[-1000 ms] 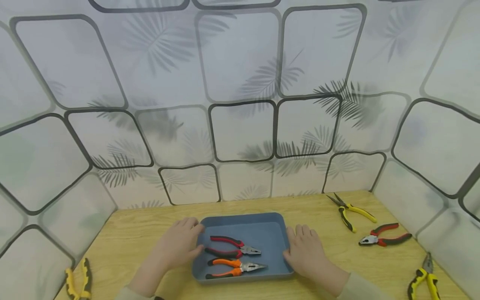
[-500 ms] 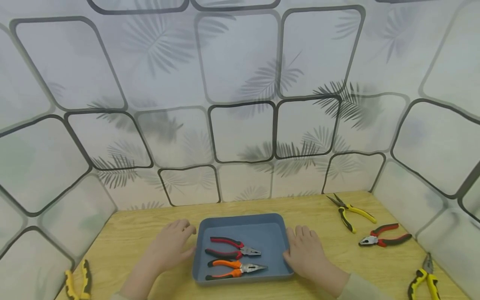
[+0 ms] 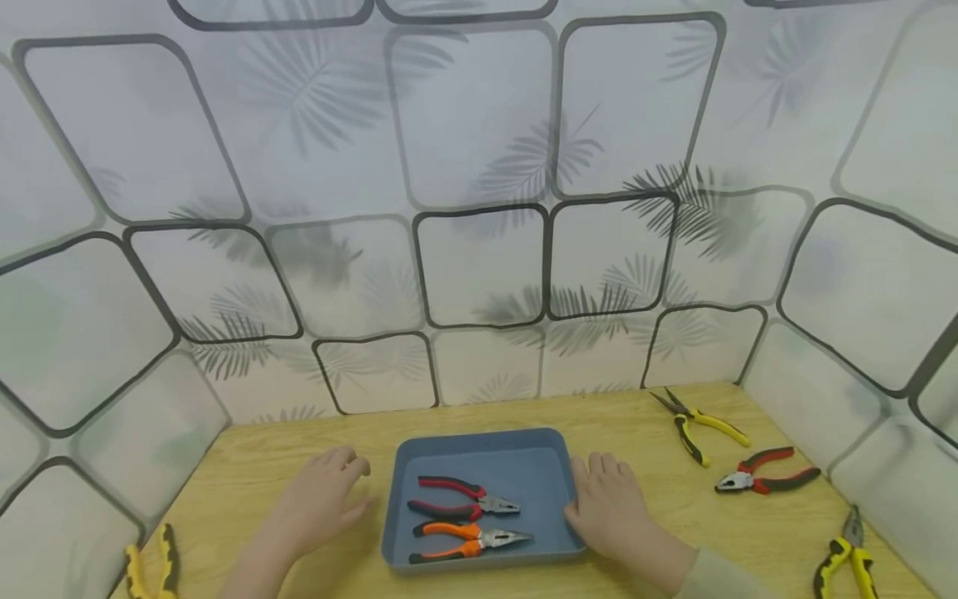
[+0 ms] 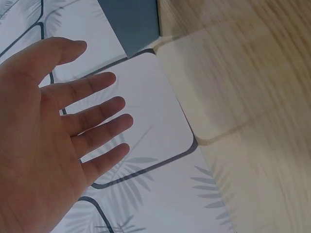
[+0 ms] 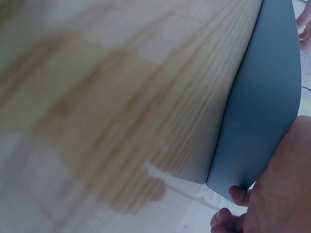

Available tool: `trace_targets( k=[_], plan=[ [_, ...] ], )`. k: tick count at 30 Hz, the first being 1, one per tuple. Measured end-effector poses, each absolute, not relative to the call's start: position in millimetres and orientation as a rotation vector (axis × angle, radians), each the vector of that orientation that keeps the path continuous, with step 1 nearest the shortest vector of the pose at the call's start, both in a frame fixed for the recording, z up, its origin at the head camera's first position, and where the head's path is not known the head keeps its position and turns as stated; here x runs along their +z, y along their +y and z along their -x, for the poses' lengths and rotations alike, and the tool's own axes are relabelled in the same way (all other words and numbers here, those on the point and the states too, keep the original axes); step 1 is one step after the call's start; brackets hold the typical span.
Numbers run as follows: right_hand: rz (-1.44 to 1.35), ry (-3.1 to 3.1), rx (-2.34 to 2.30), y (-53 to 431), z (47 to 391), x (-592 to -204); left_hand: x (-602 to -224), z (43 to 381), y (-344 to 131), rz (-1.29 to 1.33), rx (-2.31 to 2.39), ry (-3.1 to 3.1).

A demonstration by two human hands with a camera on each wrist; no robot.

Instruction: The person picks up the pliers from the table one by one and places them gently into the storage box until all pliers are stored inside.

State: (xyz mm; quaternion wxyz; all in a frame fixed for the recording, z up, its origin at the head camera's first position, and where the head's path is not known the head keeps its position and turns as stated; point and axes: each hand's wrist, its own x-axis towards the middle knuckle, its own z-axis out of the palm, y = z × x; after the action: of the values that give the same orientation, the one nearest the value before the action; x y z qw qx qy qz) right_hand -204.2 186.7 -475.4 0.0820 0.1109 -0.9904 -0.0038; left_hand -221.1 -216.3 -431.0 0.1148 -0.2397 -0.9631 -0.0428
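Observation:
A blue-grey tray point(image 3: 486, 453) lies on the table. In it rest red-and-black pliers point(image 3: 467, 499) and, closer to me, orange-and-black long-nose pliers point(image 3: 471, 541), both with handles spread and jaws towards the right. My left hand point(image 3: 310, 503) is apart from the tray, over the table left of it. The left wrist view shows this hand point(image 4: 63, 126) with palm bare and fingers spread. At the tray's right wall, my right hand point(image 3: 609, 503) holds the edge, thumb at the rim. Fingertips point(image 5: 238, 194) lie against the outer wall in the right wrist view.
On the right lie yellow-and-black long-nose pliers point(image 3: 696, 420), red-and-black pliers point(image 3: 763, 474) and another yellow-and-black pair point(image 3: 849, 553). Yellow pliers' handles point(image 3: 153, 566) show at the left front. Patterned walls point(image 3: 479, 274) enclose the wooden table point(image 3: 262, 449) behind and at both sides.
My left hand has come off the tray's left edge and moved left, away from it. The right hand, the tray and the pliers stay as they were.

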Motion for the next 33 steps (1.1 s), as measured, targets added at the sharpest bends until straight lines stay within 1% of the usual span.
trace_targets(
  k=[8, 22, 33],
  plan=[
    [-0.333, -2.959, -0.032, 186, 204, -476, -429, 216, -235, 0.611, -0.194, -2.918],
    [-0.333, -2.951, -0.071, 187, 204, -477, -437, 210, -272, 0.559, -0.160, -2.929],
    [-0.347, -2.940, -0.081, 188, 204, -477, -431, 202, -301, 0.483, -0.155, -2.962]
  ],
)
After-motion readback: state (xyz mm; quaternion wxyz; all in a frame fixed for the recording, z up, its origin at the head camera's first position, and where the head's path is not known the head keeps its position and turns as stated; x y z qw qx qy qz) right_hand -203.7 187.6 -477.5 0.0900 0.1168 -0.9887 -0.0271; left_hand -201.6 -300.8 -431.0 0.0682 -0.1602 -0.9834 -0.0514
